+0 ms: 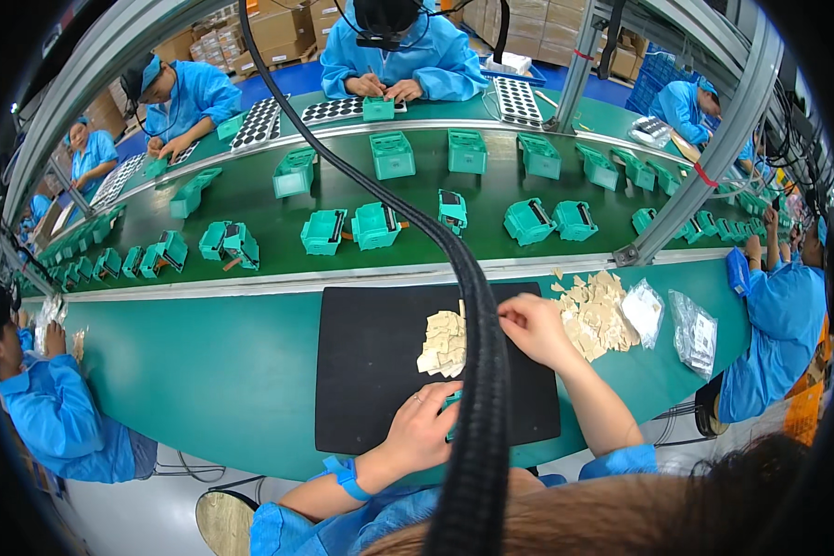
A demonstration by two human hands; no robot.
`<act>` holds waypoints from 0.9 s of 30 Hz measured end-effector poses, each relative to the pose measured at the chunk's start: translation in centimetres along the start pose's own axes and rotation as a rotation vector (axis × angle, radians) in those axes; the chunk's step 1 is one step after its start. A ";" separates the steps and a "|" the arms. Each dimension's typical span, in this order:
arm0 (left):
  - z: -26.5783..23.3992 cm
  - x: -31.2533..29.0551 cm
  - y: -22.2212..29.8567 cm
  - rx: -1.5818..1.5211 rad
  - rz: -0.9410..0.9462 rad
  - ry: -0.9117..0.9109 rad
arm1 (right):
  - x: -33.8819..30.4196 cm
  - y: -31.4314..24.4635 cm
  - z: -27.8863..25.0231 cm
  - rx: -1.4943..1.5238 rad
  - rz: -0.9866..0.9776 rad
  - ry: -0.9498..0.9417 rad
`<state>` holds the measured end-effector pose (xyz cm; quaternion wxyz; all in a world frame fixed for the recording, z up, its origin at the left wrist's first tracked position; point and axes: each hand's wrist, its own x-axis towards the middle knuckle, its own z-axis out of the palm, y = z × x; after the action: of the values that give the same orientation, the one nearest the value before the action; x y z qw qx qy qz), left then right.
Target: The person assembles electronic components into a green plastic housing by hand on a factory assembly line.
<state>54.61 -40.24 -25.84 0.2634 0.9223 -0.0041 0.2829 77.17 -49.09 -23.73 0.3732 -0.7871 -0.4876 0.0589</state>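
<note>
On the black mat (366, 343), my left hand (422, 428) is closed round a green plastic housing (451, 400). Most of that part is covered by my fingers and by a thick black cable hanging across the view. My right hand (536, 330) is over the mat's right side, thumb and fingers pinched together. Whatever it may hold is too small or hidden to make out. Between the hands and a little farther off lies a stack of small beige pieces (443, 345). A larger heap of beige scraps (595, 315) spreads on the green table just right of my right hand.
Clear plastic bags (693, 335) lie right of the scraps. Beyond the table's raised metal edge runs a dark green conveyor (278, 218) with rows of green housings (376, 226). The black cable (477, 306) crosses in front. Co-workers in blue (403, 60) sit around the line.
</note>
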 end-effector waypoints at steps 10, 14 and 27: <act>-0.7 0.5 0.7 -0.018 0.033 0.047 | 4.5 -2.2 1.2 -0.042 0.139 -0.284; -1.1 1.0 1.4 -0.099 0.083 0.098 | 3.6 -1.0 1.0 0.114 0.173 -0.198; -0.9 8.0 -1.3 -0.751 -0.427 0.012 | -3.4 -5.0 -0.8 0.505 -0.130 0.037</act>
<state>61.07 -37.55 -21.65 0.6333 0.7409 0.0859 0.2063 72.16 -51.08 -20.85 0.5696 -0.6371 -0.5000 0.1402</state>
